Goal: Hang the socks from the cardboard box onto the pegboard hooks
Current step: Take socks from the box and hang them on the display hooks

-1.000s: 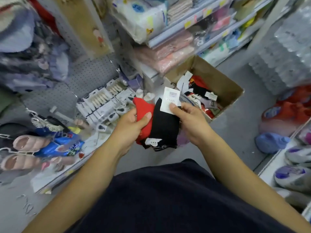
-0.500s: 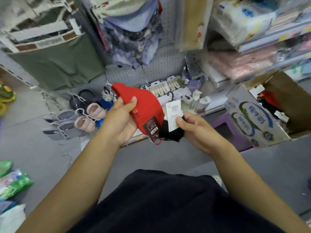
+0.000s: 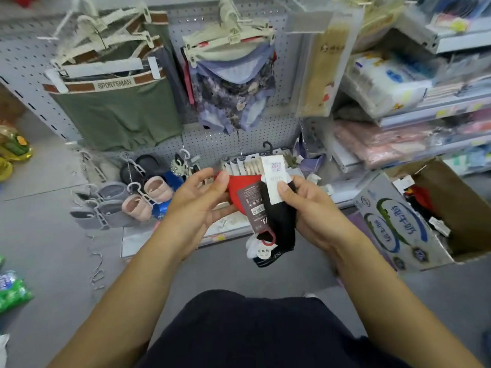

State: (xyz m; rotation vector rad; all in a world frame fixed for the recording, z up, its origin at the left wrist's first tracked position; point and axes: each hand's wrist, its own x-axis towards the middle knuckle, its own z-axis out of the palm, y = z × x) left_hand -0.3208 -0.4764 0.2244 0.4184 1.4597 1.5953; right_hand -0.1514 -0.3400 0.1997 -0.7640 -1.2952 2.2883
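Note:
My left hand (image 3: 198,203) pinches a red sock (image 3: 240,189) with a dark label, thumb on its upper edge. Beside it my right hand (image 3: 309,208) grips a black sock (image 3: 281,224), thumb pressing its white paper tag (image 3: 275,173). Both socks hang at chest height in front of the grey pegboard (image 3: 212,139). The open cardboard box (image 3: 451,224) stands on the floor at the right, with more red and black socks inside. Packaged socks (image 3: 249,166) hang on a pegboard hook just behind my hands.
Green shorts (image 3: 117,110) and floral underwear (image 3: 233,94) hang on hangers on the pegboard. Slippers (image 3: 138,197) hang low at the left. Shelves (image 3: 425,110) with packaged goods fill the right. Loose metal hooks (image 3: 97,264) lie on the grey floor.
My view swung left from the box to the pegboard. Both hands carried the red and black socks up toward the lower pegboard hooks.

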